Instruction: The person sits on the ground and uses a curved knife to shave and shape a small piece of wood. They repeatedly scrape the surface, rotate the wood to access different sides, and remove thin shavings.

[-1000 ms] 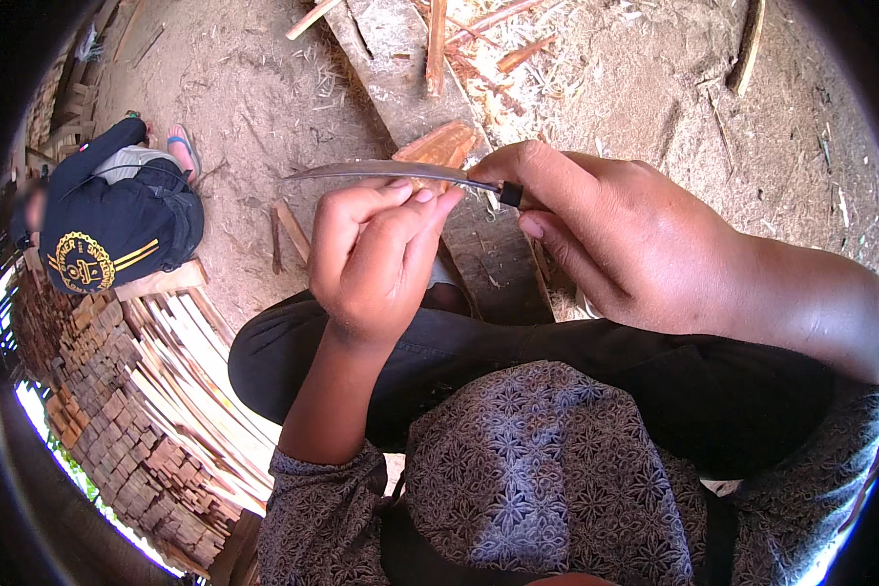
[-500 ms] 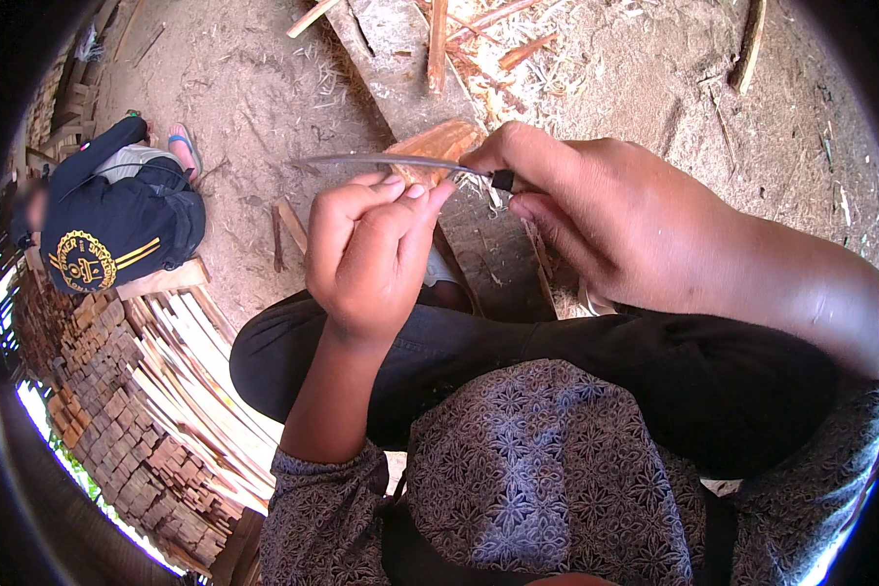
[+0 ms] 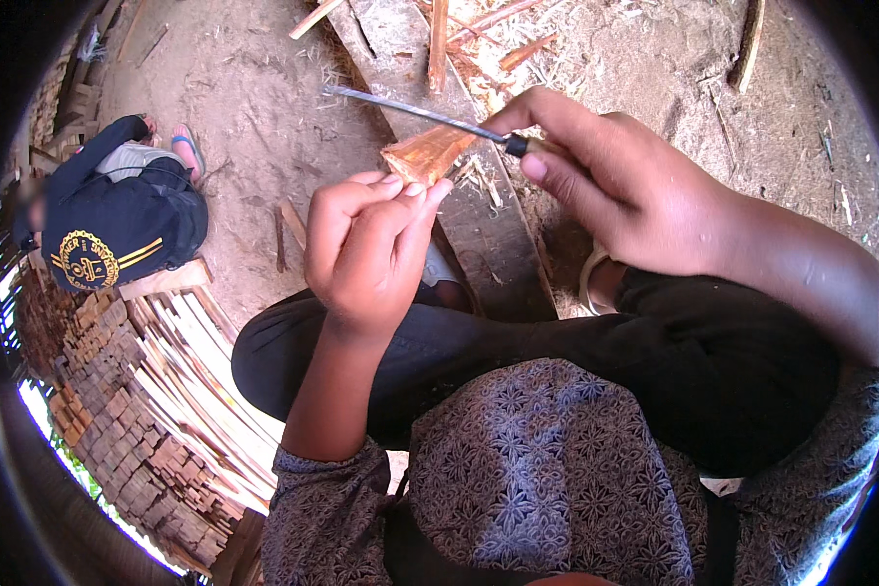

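Note:
Between the thumb and fingers of my left hand (image 3: 371, 244) is a wedge-shaped piece of reddish-brown wood (image 3: 425, 154), pinched at its near end. My right hand (image 3: 625, 186) is closed round the handle of a knife (image 3: 410, 109), its index finger stretched along toward the blade. The long, thin blade points to the left, just beyond and over the far part of the wood piece. Whether its edge touches the wood I cannot tell. Most of the handle is hidden in my right hand.
A worn plank (image 3: 503, 244) runs beneath my hands. Wood strips (image 3: 438, 49) and pale shavings (image 3: 547, 73) lie at the far side. At left, a person in a dark shirt (image 3: 127, 220) crouches beside stacked wood blocks (image 3: 137, 420) and long pale strips (image 3: 200, 361).
My right hand has moved the knife up and away from the near part of the wood piece, and the blade has tilted. My left hand keeps its hold, almost unmoved.

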### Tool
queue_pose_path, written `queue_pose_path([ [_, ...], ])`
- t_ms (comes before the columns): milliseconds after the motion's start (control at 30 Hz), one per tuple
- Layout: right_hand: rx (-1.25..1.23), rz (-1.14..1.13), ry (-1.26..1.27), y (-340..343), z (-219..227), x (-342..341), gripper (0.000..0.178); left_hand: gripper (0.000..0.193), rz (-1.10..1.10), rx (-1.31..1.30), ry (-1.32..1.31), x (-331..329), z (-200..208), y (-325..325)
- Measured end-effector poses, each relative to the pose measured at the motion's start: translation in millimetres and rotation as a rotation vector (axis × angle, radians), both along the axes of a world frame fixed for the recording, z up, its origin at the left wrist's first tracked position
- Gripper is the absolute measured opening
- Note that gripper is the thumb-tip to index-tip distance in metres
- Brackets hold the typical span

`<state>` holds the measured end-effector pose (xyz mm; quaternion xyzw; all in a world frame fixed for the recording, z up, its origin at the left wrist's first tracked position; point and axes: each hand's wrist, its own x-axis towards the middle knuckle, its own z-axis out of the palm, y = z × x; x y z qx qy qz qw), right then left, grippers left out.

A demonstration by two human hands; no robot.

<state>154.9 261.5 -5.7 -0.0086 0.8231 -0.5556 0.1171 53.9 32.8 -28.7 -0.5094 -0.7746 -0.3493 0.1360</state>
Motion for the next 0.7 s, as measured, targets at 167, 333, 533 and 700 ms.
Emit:
queue_pose_path([
  [167,-0.030,0.041,0.141,-8.2,10.8,-1.0,0.025,0.028,0.005,-0.014,0.011,0.0,0.0,0.5],
  [333,0.052,0.074,0.140,-9.1,9.3,-0.9,0.025,0.028,-0.006,-0.015,-0.012,2.1,0.1,0.8],
  [533,0.147,0.095,0.072,-9.0,6.8,-0.7,0.027,0.028,-0.015,-0.001,-0.007,0.3,-2.0,-1.4],
  [700,0.260,0.161,0.009,-6.7,0.4,-4.5,0.028,0.028,-0.004,-0.010,0.009,1.9,0.3,-4.4],
])
